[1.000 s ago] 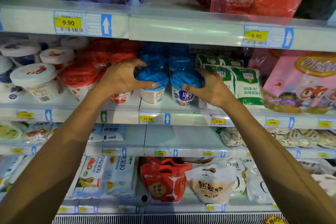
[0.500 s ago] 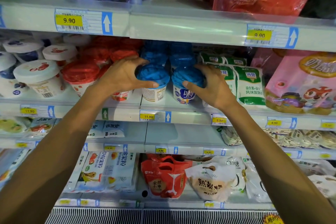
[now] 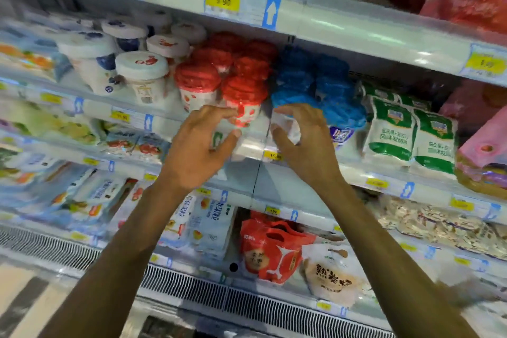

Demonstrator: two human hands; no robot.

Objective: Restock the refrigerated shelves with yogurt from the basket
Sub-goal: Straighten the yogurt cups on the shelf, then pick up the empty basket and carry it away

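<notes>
Blue-lidded yogurt cups [image 3: 338, 115] stand in rows on the middle refrigerated shelf [image 3: 247, 149], with red-lidded yogurt cups [image 3: 244, 96] to their left. My left hand [image 3: 197, 151] hovers at the shelf's front edge, just before the front red cup, fingers spread and holding nothing. My right hand [image 3: 304, 145] is in front of the left front blue-lidded cup [image 3: 288, 96], fingers loosely curled; the cup's white body shows between finger and thumb, apparently not gripped. The picture is blurred. No basket is in view.
White-lidded tubs [image 3: 141, 71] fill the shelf's left side and green-and-white pouches [image 3: 389, 132] its right, beside pink bags [image 3: 482, 151]. An upper shelf edge [image 3: 356, 33] with price tags overhangs. Lower shelves hold packets, a red bag [image 3: 270, 250] and a vent grille [image 3: 247, 302].
Both hands have come off the two front blue-lidded cups and drawn back toward the shelf edge, shifting left. The view has swung and tilted, and is blurred by motion.
</notes>
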